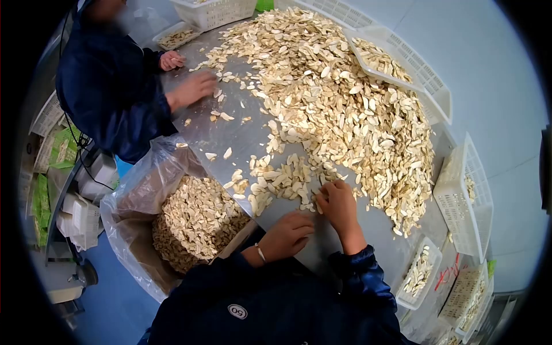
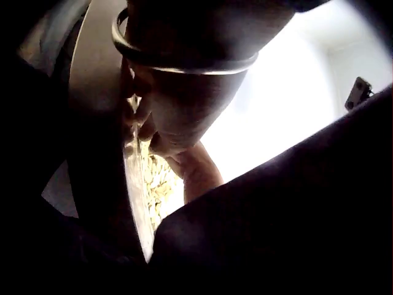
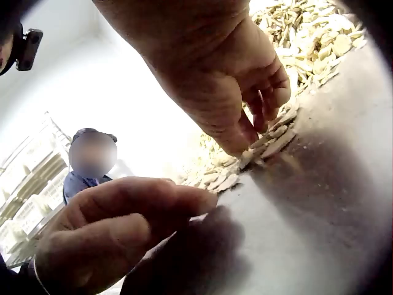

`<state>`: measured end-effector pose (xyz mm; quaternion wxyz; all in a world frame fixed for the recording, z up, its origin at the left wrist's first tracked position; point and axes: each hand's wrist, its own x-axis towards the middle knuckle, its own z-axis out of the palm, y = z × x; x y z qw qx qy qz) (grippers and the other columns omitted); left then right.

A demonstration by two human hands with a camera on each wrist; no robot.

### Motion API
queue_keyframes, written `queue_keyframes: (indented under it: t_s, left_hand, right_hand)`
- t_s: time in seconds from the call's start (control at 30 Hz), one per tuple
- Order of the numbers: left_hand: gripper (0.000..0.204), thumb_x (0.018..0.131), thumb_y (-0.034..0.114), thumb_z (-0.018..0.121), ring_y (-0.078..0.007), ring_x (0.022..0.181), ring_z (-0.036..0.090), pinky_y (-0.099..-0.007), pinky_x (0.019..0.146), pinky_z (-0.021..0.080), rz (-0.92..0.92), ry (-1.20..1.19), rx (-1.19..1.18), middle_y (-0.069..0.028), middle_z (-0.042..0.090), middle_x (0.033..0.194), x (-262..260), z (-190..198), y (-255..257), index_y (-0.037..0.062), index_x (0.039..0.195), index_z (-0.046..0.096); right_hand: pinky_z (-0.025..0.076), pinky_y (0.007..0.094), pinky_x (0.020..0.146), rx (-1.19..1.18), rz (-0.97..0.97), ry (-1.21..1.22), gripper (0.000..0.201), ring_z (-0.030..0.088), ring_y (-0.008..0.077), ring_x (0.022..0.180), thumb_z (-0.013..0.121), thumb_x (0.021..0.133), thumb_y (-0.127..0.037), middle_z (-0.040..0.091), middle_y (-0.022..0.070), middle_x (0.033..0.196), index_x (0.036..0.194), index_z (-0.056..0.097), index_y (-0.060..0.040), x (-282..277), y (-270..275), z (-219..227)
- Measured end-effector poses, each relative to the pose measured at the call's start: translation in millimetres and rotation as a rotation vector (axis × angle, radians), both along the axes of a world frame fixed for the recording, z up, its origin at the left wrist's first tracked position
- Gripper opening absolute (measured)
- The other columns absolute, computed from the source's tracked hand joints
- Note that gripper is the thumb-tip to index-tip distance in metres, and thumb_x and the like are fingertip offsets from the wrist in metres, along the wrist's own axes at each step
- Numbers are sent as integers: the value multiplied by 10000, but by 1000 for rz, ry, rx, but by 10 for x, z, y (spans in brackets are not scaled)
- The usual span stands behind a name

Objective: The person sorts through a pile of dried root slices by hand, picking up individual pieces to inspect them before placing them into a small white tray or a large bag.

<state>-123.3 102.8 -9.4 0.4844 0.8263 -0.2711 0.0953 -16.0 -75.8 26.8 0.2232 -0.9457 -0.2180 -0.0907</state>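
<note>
Pale, flat dried slices (image 1: 356, 115) are heaped on the metal table, and a smaller spread of slices (image 1: 287, 178) lies in front of the hands. My right hand (image 1: 338, 208) is at the near edge of this spread. In the right wrist view, the thumb and curled fingers of that right hand (image 3: 239, 86) point down and pinch at slices (image 3: 270, 144) on the tabletop. Just left of it, my left hand (image 1: 287, 236) is held low over the table. Its fingers, loosely bent, hold nothing in the right wrist view. A bracelet (image 2: 184, 67) circles the left wrist.
A plastic-lined box (image 1: 138, 230) full of smaller pieces stands at the table's left edge. Another person (image 1: 109, 86) works across from it, hands over the table. White baskets (image 1: 468, 201) line the right side, with a small tray (image 1: 411, 299) of slices nearby.
</note>
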Motion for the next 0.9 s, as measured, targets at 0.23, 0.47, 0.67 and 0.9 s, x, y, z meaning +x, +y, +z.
queue_keyframes:
  t_s: [0.23, 0.47, 0.67, 0.9]
  left_hand:
    - [302, 1027, 117, 576, -266, 1250, 602, -405, 1075, 486, -61, 1073, -899, -121, 631, 1321, -294, -24, 213, 61, 1324, 587]
    - [405, 1107, 340, 439, -308, 1324, 559, -443, 1118, 456, -149, 1258, -1556, -186, 593, 1387, -98, -22, 297, 91, 1424, 466]
    - [444, 1102, 435, 412, -315, 1349, 541, -468, 1117, 449, -176, 1247, -1638, -170, 601, 1403, -86, -49, 366, 112, 1388, 517]
    - [464, 1100, 456, 390, -328, 1337, 551, -507, 1100, 453, -145, 1311, -1621, -173, 591, 1408, -57, -96, 392, 116, 1398, 495]
  right_hand:
    - [525, 411, 700, 131, -56, 383, 181, 638, 317, 747, 764, 847, -180, 663, 122, 776, 858, 662, -30, -26, 85, 241]
    - [533, 328, 667, 306, 61, 691, 222, 683, 208, 736, 763, 900, -202, 718, 131, 838, 1008, 703, -17, -81, 166, 229]
    - [521, 397, 666, -47, 68, 299, 179, 644, 298, 697, 725, 867, -169, 665, 141, 786, 929, 679, -7, -78, 353, 41]
    - [480, 289, 622, 335, -57, 707, 198, 602, 134, 661, 678, 970, -164, 707, 72, 769, 1026, 730, 19, -21, 240, 167]
